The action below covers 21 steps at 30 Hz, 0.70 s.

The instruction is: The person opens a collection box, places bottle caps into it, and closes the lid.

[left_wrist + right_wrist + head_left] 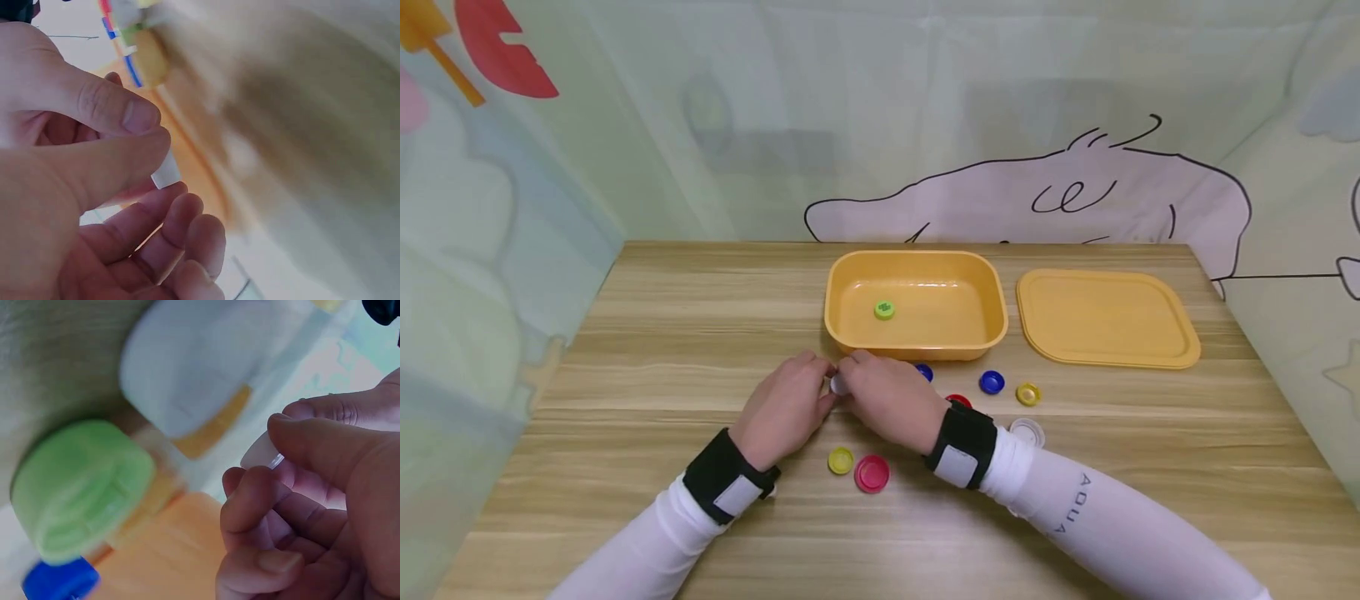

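A small white cap (838,385) is held between the fingertips of both hands, just in front of the yellow box. My left hand (784,410) pinches it from the left; my right hand (895,402) does so from the right. In the left wrist view the cap (166,174) pokes out below the two thumbs, partly covered by fingers. Thumb and index finger of the right hand grip the cap (261,453) in the right wrist view. Close to that hand, a green cap (81,487) and a larger white one (187,362) appear blurred.
The yellow box (917,353) has a green cap (884,310) inside. Its flat lid (1108,319) lies to the right. Around the right arm are blue (992,382), yellow (1028,394) and white (1027,432) caps. Nearer lie a yellow (840,460) and a pink-red cap (872,473).
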### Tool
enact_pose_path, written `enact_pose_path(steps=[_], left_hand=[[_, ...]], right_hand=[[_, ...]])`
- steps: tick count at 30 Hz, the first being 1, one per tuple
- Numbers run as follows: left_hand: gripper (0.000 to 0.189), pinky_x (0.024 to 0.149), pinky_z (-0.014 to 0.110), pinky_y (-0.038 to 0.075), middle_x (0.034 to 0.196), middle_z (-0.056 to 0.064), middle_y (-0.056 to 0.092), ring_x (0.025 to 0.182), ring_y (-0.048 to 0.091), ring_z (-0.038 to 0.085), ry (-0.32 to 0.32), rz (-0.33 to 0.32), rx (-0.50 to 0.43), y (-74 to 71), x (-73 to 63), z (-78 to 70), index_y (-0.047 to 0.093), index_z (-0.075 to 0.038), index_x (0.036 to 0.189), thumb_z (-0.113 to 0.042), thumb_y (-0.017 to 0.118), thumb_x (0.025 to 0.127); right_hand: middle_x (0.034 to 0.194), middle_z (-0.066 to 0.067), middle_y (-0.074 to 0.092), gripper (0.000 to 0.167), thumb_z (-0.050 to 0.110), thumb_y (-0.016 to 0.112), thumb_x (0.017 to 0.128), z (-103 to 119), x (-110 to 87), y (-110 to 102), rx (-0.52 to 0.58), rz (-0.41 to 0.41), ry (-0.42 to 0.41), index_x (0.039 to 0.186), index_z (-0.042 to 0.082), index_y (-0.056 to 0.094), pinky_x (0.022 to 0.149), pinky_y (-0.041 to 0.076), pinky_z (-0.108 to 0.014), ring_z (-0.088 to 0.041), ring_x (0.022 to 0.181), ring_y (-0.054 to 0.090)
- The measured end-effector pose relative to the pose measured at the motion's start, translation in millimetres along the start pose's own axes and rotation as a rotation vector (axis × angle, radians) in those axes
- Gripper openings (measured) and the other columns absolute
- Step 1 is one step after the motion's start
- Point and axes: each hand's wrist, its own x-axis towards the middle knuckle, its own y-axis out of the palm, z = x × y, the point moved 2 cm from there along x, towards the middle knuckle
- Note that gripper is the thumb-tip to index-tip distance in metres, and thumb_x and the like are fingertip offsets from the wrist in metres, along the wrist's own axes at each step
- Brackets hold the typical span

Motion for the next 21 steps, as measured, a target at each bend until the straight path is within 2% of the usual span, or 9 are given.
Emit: enact_pose_path(steps=[6,10,14,21], left_hand=[[0.024,0.083,0.039,0.059,0.102,0.007,0.07,0.094,0.065,0.022,0.026,-0.035,-0.027,-22.3,-5.0,-15.3,0.072,-0.007,0.113,-0.017,0.079,0.092],[0.027,0.085,0.04,0.059,0.105,0.008,0.07,0.095,0.065,0.023,0.054,-0.082,-0.052,-35.6,-1.5,-24.0,0.07,-0.007,0.117,-0.02,0.077,0.094],[0.024,0.086,0.04,0.059,0.106,0.009,0.069,0.095,0.064,0.023,0.086,-0.124,-0.063,-44.3,7.7,-30.6,0.069,-0.006,0.116,-0.018,0.075,0.096],[0.025,0.089,0.038,0.058,0.106,0.01,0.068,0.095,0.062,0.024,0.082,-0.137,-0.077,-50.2,32.0,-35.0,0.069,-0.004,0.115,-0.019,0.075,0.096]], right_hand=[[0.092,0.0,0.063,0.021,0.027,0.073,0.098,2,-9.8,-23,0.006,-0.044,0.007,0.11,0.011,0.071,0.068,0.054,-0.025,-0.011,0.075,0.058],[0.09,0.0,0.062,0.024,0.027,0.075,0.096,0,-12.4,-40,0.002,-0.069,0.013,0.113,0.011,0.071,0.068,0.052,-0.024,-0.012,0.074,0.056],[0.092,-0.001,0.064,0.025,0.026,0.078,0.094,-6,-12.9,-55,0.034,-0.125,0.002,0.113,0.011,0.072,0.072,0.055,-0.026,-0.014,0.078,0.057],[0.103,-0.006,0.07,0.027,0.021,0.077,0.095,-20,-5.3,-68,0.056,-0.196,0.026,0.117,0.007,0.071,0.079,0.06,-0.029,-0.017,0.086,0.064]])
